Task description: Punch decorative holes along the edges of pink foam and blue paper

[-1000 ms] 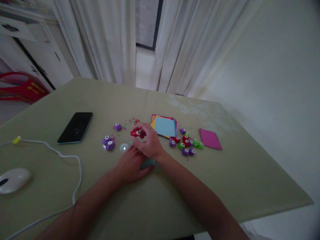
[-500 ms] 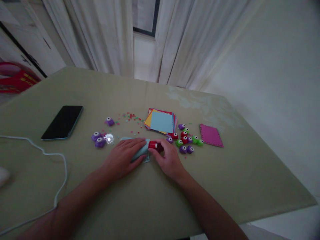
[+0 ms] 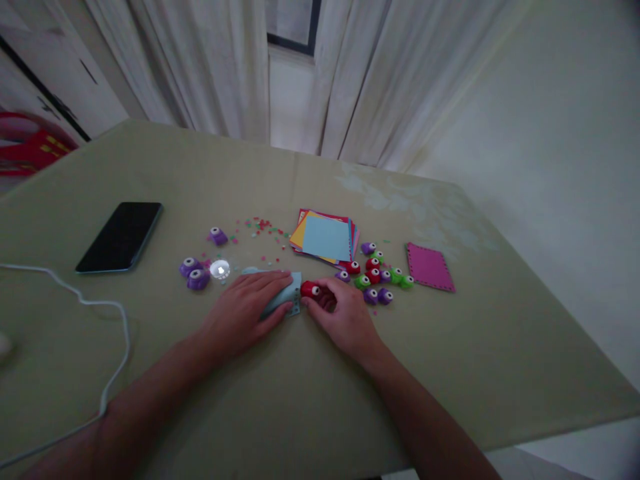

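Observation:
My left hand (image 3: 251,303) lies over a light blue paper card (image 3: 295,295), its thumb and fingers holding it against the table. Small punched holes run along the card's right edge. Between the thumb and fingers of my right hand (image 3: 345,313) is a small red craft punch (image 3: 311,289) with a white eye-like button. That punch sits right at the card's edge; whether the paper is in its slot I cannot tell. Right of my right hand lies a cluster of similar green punches (image 3: 362,282), purple punches (image 3: 371,296) and red punches (image 3: 373,264).
Behind my hands is a stack of coloured cards (image 3: 327,238). A magenta card (image 3: 431,267) with a punched border lies right. Left are purple punches (image 3: 198,279), a clear shiny disc (image 3: 220,269), a tablet (image 3: 120,237) and a white cable (image 3: 123,333). Paper confetti (image 3: 263,225) is scattered behind.
The red punch has turned in my right hand, so its eye-like button faces me more. More of the card's holed edge shows. The view has shifted slightly.

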Action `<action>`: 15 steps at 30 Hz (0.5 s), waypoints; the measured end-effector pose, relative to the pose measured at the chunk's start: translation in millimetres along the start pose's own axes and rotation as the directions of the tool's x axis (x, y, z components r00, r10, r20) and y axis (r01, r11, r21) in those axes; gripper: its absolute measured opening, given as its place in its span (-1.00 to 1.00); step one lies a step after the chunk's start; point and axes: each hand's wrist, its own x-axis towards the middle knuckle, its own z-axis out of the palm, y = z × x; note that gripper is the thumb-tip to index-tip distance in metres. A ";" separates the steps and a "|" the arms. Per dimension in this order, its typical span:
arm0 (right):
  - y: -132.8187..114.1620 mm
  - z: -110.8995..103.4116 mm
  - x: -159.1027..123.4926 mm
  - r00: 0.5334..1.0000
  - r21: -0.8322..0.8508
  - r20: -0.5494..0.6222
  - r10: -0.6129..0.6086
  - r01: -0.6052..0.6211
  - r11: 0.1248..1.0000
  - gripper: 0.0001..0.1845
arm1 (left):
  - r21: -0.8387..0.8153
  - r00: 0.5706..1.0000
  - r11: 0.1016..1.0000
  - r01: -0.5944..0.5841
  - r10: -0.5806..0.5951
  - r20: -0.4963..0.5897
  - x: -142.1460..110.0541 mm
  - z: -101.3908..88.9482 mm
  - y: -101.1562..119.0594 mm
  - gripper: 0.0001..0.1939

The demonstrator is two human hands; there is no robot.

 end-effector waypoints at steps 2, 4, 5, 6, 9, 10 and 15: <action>0.0 0.5 -0.3 1.000 -0.012 -0.007 -0.005 0.005 1.000 -0.76 | 0.001 1.000 1.000 0.005 -0.005 -0.002 -0.3 0.0 0.3 -0.52; 0.9 0.7 -0.3 1.000 -0.015 -0.014 -0.006 0.006 1.000 -0.77 | 0.004 1.000 1.000 0.007 -0.007 -0.002 -0.3 -0.1 0.6 -0.51; 1.4 0.8 -0.3 1.000 -0.008 -0.015 -0.008 0.008 1.000 -0.77 | 0.005 1.000 1.000 0.006 -0.006 0.000 -0.3 -0.2 0.7 -0.51; 1.8 0.9 -0.2 1.000 0.003 -0.014 -0.012 0.012 1.000 -0.76 | 0.004 1.000 1.000 0.004 -0.004 0.003 -0.2 -0.2 0.8 -0.51; 2.0 1.5 -0.3 0.999 0.035 -0.004 -0.033 0.033 0.999 -0.76 | 0.004 1.000 1.000 -0.008 0.008 0.000 0.2 -0.3 0.4 -0.51; 2.0 1.6 -0.4 0.999 0.037 -0.002 -0.040 0.040 0.998 -0.76 | 0.006 1.000 1.000 -0.012 0.012 -0.003 0.4 -0.3 0.3 -0.51; 2.3 1.3 -0.6 0.997 0.032 0.004 -0.077 0.077 0.997 -0.76 | 0.011 1.000 1.000 -0.019 0.019 -0.006 0.7 -0.4 0.2 -0.51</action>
